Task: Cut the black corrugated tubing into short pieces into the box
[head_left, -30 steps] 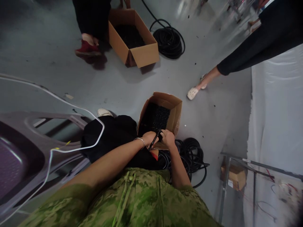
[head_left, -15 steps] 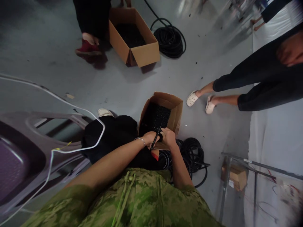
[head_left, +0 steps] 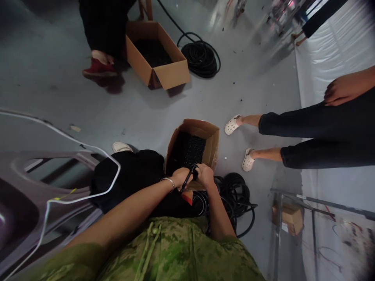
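My left hand, with a bracelet at its wrist, is closed on a slim black tool that slants up to the right; its exact kind is unclear. Close beside it, my right hand is closed with its fingers on a small black piece, partly hidden between the hands. Both hands are over the near edge of a cardboard box. Inside the box lies a heap of small black pieces. Coiled black hose lies on the floor to the right of my right forearm.
Another cardboard box with black contents stands ahead, next to a hose coil and a person's red shoe. On the right stands a person in pale clogs. A white cable crosses a purple-grey chair. A metal frame is lower right.
The view has shifted, moving most things slightly left and down. My hands keep their hold over the box. The person at right has moved a foot, and their hand shows more fully.
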A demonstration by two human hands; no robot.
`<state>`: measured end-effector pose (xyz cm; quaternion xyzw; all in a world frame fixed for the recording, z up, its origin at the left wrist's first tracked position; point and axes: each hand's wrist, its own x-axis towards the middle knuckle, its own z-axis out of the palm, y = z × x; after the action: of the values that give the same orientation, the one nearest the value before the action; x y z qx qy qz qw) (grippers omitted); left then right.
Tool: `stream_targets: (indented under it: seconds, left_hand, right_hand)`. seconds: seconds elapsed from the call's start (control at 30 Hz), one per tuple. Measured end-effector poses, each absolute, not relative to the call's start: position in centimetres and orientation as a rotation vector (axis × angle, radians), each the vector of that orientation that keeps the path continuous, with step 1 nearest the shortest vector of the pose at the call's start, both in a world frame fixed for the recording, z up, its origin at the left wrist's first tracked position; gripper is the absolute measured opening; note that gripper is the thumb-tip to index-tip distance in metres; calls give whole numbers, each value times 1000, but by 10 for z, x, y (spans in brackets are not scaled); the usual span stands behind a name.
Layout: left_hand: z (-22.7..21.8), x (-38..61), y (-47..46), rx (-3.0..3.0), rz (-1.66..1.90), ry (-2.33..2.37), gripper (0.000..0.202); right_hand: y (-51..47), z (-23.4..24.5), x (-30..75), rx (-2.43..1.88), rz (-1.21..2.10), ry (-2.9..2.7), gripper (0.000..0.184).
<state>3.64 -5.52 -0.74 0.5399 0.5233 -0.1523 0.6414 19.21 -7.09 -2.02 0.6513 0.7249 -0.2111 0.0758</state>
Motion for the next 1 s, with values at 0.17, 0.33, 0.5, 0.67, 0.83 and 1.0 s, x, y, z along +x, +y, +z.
stream_targets:
  seconds: [0.17, 0.33, 0.5, 0.67, 0.83, 1.0]
  left_hand:
    - [-8, 37, -56, 1255, -340, 1201, 32]
    - [1, 36, -54, 1312, -315, 1258, 35]
    - [-5, 35, -53, 1364, -336, 1242, 37]
    - [-10, 34, -52, 1386, -357, 1222, 38]
    - [-6, 34, -49, 1374, -415, 1209, 33]
    - [-3, 33, -48, 1428, -431, 1194, 32]
  right_hand:
    - [-72, -25, 191, 2031, -628, 2152, 25]
    - [-70, -26, 192, 2079, -637, 2163, 28]
    - [-68, -24, 191, 2042, -633, 2143, 30]
    - [-68, -22, 188, 2002, -639, 2141, 29]
    - [-69, -22, 188, 1970, -651, 2189, 27]
    - [-69, -22, 190, 1912, -662, 2227, 26]
